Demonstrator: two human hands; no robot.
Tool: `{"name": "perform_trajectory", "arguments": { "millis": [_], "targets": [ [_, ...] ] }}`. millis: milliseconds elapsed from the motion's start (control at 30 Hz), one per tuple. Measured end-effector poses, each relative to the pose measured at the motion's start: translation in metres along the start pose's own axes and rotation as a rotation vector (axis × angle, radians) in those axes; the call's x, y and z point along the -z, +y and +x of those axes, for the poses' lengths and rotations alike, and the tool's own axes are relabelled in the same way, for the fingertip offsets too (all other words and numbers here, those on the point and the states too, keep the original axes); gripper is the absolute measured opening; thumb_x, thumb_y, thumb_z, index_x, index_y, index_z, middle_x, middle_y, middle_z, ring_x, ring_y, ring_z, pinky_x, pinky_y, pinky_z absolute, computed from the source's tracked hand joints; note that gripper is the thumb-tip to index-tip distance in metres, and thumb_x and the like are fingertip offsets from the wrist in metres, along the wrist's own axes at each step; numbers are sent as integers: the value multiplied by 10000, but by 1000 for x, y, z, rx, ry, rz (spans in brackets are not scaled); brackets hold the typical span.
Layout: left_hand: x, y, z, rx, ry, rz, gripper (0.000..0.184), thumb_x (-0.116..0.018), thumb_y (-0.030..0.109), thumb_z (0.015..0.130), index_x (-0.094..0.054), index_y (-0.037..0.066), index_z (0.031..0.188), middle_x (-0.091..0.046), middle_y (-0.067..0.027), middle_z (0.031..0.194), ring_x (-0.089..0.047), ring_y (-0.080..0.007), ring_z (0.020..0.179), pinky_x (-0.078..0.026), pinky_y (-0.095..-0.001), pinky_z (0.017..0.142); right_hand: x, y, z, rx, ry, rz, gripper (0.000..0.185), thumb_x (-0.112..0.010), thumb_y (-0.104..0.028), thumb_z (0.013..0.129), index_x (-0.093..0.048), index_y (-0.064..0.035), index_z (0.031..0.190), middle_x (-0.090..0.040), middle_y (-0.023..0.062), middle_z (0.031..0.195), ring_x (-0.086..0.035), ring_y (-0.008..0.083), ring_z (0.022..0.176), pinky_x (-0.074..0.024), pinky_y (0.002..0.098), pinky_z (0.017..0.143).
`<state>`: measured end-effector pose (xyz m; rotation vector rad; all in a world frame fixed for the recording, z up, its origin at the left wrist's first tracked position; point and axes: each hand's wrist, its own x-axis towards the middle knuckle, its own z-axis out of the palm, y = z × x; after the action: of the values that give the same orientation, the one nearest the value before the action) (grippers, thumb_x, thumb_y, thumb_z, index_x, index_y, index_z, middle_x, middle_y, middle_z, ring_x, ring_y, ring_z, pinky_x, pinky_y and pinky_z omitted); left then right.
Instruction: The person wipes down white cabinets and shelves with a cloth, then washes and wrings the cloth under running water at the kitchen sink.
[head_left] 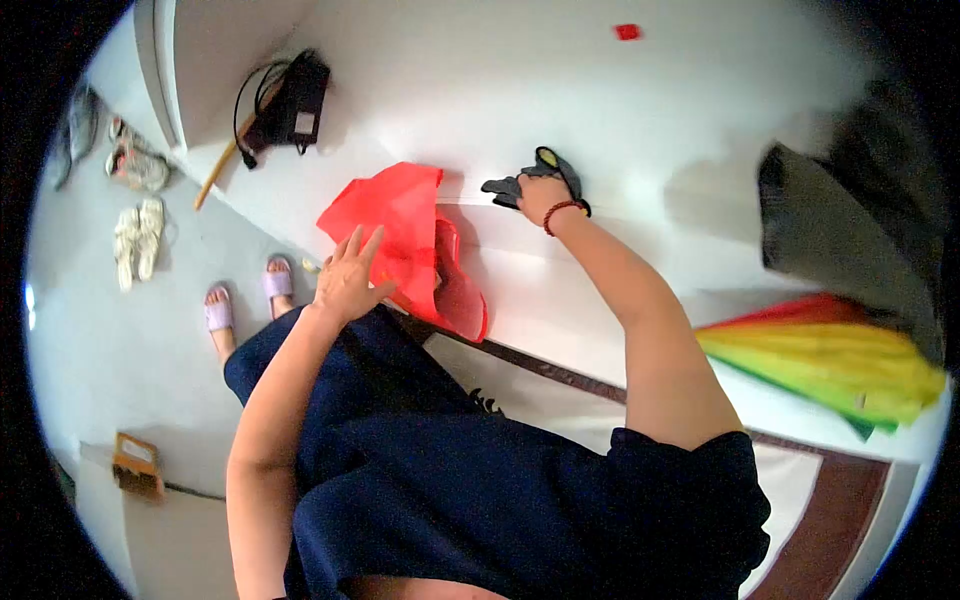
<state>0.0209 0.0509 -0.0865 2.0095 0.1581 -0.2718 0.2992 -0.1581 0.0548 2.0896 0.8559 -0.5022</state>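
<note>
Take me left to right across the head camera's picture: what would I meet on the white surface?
Black power adapter → red bag → dark grey glove, with the right hand on it → small red piece → folded multicoloured umbrella.

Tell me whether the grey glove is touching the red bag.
Apart: the head view shows white surface between the grey glove and the red bag.

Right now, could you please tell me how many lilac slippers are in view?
2: one slipper nearer the red bag, the other slipper farther left in the picture.
</note>
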Motion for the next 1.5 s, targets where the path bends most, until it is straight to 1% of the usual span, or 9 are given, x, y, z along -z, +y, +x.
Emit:
{"name": "perform_trajectory", "arguments": {
  "millis": [367,500,600,733,767,1033,1167,1300,1500],
  "targets": [
    [51,64,-9,-366,-34,64,802,-684,328,774,-281,127,1437,-375,-267,1393,-404,-420,1262,-374,-452,1030,164,105,-173,-573,4,-67,308,-534,-208,872,-615,-8,1093,-642,178,1029,-607,331,990,-474,450,876],
    [59,74,-13,-412,-66,64,782,-669,323,780,-298,89,1427,-358,-263,1407,-421,-438,1239,-388,-466,1014,157,158,-210,-596,714,-405,285,-483,-190,891,-689,-21,989,-658,179,960,-630,328,915,-492,427,851],
    [70,75,-20,-410,-83,79,772,-667,321,785,-308,69,1419,-368,-267,1398,-418,-433,1243,-390,-463,1011,137,132,-178,-702,458,-306,238,-464,-158,879,-667,-49,938,-674,134,931,-652,279,856,-507,391,752],
    [98,65,-31,-455,-33,-8,757,-675,319,793,-332,30,1403,-415,-268,1362,-448,-414,1224,-407,-452,995,38,39,-104,-651,546,354,220,-502,-131,842,-688,-35,909,-677,157,981,-656,286,907,-512,412,791],
    [106,62,-31,-452,-18,-46,755,-678,320,796,-337,21,1400,-428,-268,1352,-460,-406,1217,-416,-447,987,59,11,-122,-236,314,29,224,-499,-131,844,-674,-21,930,-669,177,977,-645,317,931,-502,426,818],
    [123,154,-24,-63,-402,-628,709,-549,501,894,-291,131,1440,-476,-148,1323,-503,-266,1174,-481,-439,900,84,-51,-160,-199,668,2341,340,-588,-297,893,-599,-12,1079,-652,105,939,-607,170,844,-492,328,785],
    [111,231,-19,54,-828,-1259,606,-310,586,947,-381,157,1369,-510,-103,1291,-510,-258,1187,-470,-481,940,111,-85,-215,-74,971,1928,348,-559,-281,907,-570,15,1090,-637,113,993,-590,170,883,-476,323,809],
    [76,273,18,-129,-580,-1270,311,-404,218,973,-492,23,1199,-585,-96,1092,-584,-198,975,-485,-357,853,118,-80,-279,-304,1259,1083,421,-590,-236,851,-518,20,1177,-489,220,1273,-472,358,1160,-357,423,989],
    [47,397,112,-550,92,-1049,310,-527,190,913,-525,-20,1140,-568,-91,1018,-547,-202,941,-434,-294,830,55,-89,-335,-344,1204,1283,461,-628,-174,835,-500,-40,1258,-461,186,1331,-421,349,1235,-313,415,1053]
  ]
}}
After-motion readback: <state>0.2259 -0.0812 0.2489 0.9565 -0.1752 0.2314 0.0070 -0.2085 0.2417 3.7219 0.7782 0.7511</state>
